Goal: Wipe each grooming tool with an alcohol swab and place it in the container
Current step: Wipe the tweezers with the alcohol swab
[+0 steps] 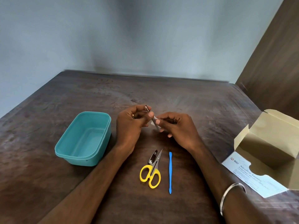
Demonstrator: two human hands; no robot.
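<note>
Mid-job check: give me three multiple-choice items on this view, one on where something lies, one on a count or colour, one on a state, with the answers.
1. Where does the teal container stand relative to the hands?
A. To their left
B. To their right
C. Behind the cardboard box

2. How many tools lie on the table near the person, below the hands?
A. One
B. Three
C. Five

3. What is in the container at this moment?
A. The scissors
B. Several swabs
C. Nothing visible

Answers:
1. A: it stands left of the left hand, while the alcohol swab box lies open at the far right.
2. B: the yellow-handled scissors, the nail clipper and the blue-handled tool.
3. C: its floor shows bare; the thin metal tool is between both hands, with the white swab at the right hand.
</note>
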